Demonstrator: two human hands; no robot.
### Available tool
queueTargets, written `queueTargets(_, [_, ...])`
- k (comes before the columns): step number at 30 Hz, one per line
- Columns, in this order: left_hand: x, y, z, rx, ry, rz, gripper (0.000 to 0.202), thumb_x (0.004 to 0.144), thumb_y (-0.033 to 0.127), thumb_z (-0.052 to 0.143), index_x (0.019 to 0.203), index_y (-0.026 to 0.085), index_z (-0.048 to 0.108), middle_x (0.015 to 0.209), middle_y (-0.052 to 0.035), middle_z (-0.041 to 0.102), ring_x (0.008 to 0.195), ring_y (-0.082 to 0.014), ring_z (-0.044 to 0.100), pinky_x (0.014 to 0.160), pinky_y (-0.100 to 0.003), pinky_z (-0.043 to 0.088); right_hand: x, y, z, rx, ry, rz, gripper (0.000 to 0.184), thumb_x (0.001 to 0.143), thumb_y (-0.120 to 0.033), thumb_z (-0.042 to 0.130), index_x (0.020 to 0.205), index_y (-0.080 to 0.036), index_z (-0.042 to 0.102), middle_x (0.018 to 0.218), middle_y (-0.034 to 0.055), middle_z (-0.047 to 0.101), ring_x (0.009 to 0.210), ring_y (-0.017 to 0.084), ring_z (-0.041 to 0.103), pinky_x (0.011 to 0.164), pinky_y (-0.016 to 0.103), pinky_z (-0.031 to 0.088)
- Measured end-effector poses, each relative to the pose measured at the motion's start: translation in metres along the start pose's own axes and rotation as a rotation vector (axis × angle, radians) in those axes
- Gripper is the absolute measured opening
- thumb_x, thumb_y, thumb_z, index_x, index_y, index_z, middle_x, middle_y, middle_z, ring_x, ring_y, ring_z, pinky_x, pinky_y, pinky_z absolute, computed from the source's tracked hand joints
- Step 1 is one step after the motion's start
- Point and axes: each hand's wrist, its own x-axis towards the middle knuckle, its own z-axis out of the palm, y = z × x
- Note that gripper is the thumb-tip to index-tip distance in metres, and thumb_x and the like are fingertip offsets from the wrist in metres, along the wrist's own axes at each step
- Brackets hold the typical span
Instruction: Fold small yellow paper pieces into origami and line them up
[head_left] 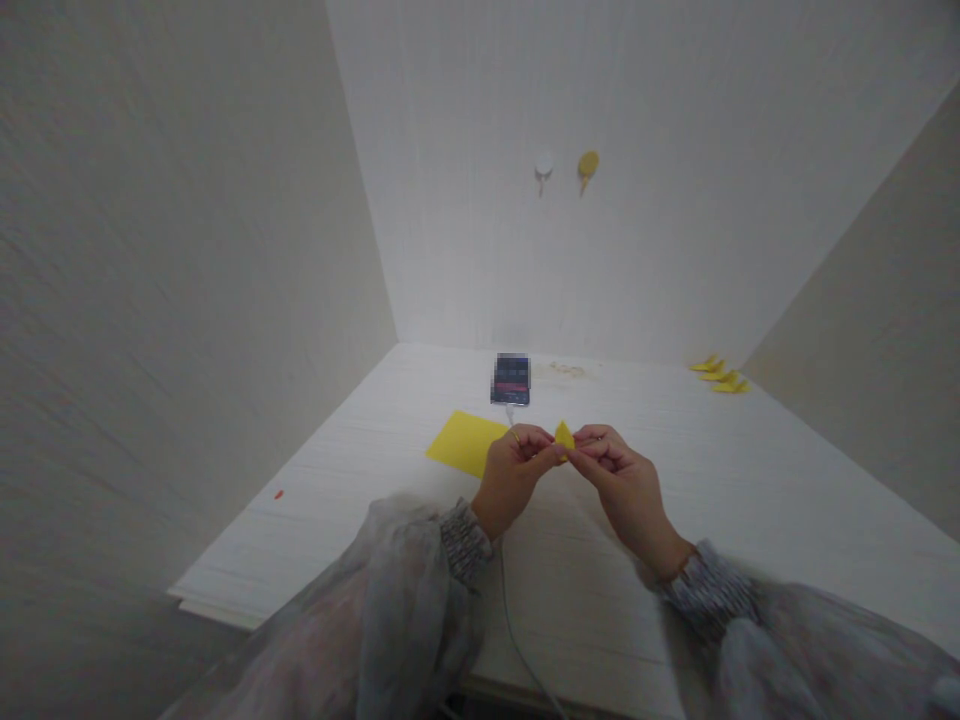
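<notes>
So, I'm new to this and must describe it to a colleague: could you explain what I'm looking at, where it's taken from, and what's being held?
There is no machine here: these are a person's two bare hands. The single picture is taken from that person's head, looking forward and down. The left hand and right hand meet over the white table, both pinching one small folded yellow piece, apparently paper. A flat yellow sheet lies partly hidden behind the left hand. Beyond it is a phone, its screen blurred out. Several folded yellow shapes sit grouped near the table's far right corner, and a small red scrap lies toward the left edge.
</notes>
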Motion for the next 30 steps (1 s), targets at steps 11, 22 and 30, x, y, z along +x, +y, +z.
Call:
queueTargets(11, [0.0001, 0.0033, 0.0024, -0.08, 0.025, -0.017, 0.025, 0.059, 0.022, 0.066, 0.071, 0.015, 0.046, 0.062, 0.0034, 0.056, 0.058, -0.0069, 0.054, 0.063, -0.023, 0.045, 0.0013, 0.0011, 0.0027, 0.169, 0.039, 0.171, 0.019, 0.061, -0.027, 0.068, 0.072, -0.019, 0.055, 0.078, 0.0012, 0.056, 0.069, 0.013, 0.054, 0.062, 0.025, 0.045])
queueTargets(22, [-0.0005, -0.0005, 0.0, -0.059, -0.062, -0.034, 0.03, 0.058, 0.021, 0.067, 0.068, 0.017, 0.039, 0.064, 0.0031, 0.058, 0.06, -0.0092, 0.056, 0.062, -0.025, 0.044, 0.0042, 0.0067, -0.0024, 0.136, -0.032, 0.236, 0.018, 0.065, -0.031, 0.063, 0.077, -0.019, 0.06, 0.065, -0.0005, 0.059, 0.054, 0.011, 0.05, 0.051, 0.025, 0.041])
queueTargets(30, [-0.0017, -0.0029, -0.0026, 0.065, -0.092, -0.01, 0.027, 0.06, 0.021, 0.064, 0.069, 0.017, 0.039, 0.065, 0.003, 0.056, 0.06, -0.0091, 0.055, 0.06, -0.024, 0.043, 0.0041, 0.0054, -0.0047, 0.186, -0.075, 0.306, 0.009, 0.067, -0.027, 0.062, 0.066, -0.018, 0.063, 0.058, -0.0011, 0.056, 0.054, 0.011, 0.049, 0.053, 0.024, 0.04])
